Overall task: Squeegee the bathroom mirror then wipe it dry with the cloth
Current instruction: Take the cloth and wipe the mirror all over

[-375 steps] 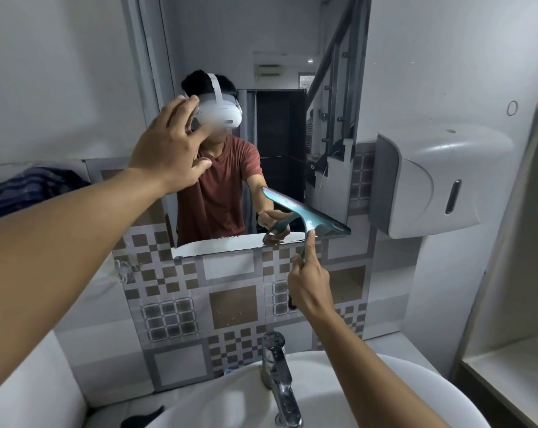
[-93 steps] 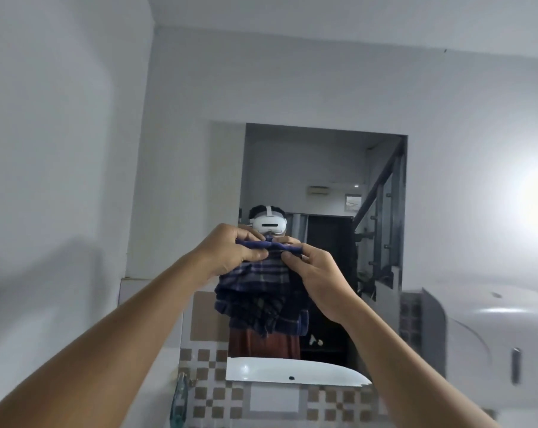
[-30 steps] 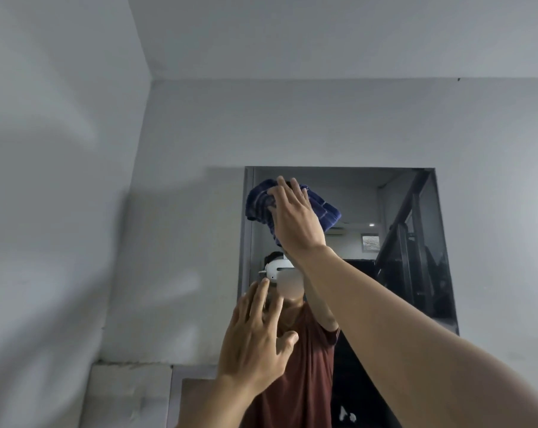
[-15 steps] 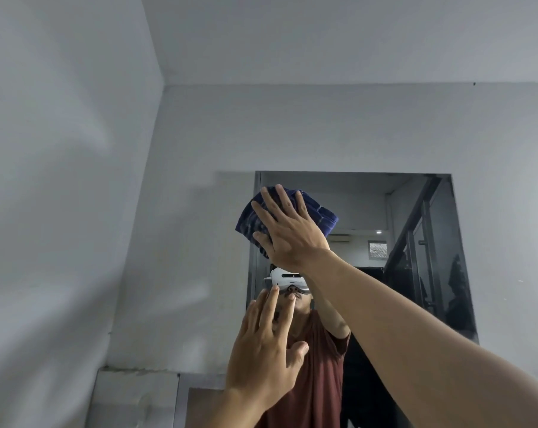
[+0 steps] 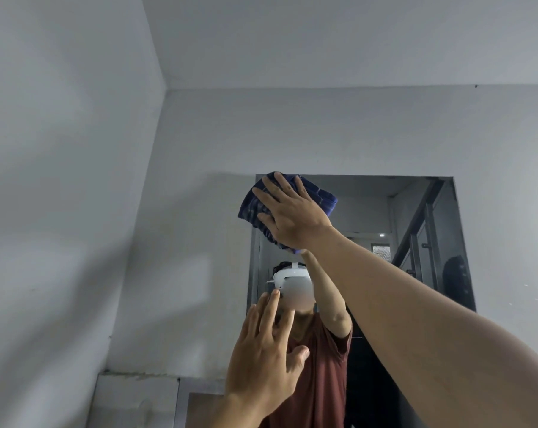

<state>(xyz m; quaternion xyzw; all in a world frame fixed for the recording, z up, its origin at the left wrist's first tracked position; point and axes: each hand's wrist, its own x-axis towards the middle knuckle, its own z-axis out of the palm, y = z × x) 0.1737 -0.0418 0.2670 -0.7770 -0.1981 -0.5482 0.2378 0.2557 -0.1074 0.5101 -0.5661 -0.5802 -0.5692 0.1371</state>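
Observation:
The bathroom mirror (image 5: 416, 242) hangs on the grey wall ahead, and I see it from below. My right hand (image 5: 289, 216) presses a folded dark blue striped cloth (image 5: 321, 196) flat against the mirror's top left corner, fingers spread over it. My left hand (image 5: 266, 356) is held up lower down at the mirror's left edge, fingers apart and holding nothing; whether it touches the glass I cannot tell. The squeegee is out of view.
A grey side wall (image 5: 61, 211) closes in on the left and meets the ceiling (image 5: 323, 41) above. The mirror reflects a person in a red shirt, a dark doorway and a stair railing. A tiled ledge (image 5: 138, 400) shows at the bottom left.
My right hand has slid the cloth left and slightly up, to the mirror's top left corner. My left hand has stayed raised and open. Earlier I held the squeegee, then the cloth in both hands.

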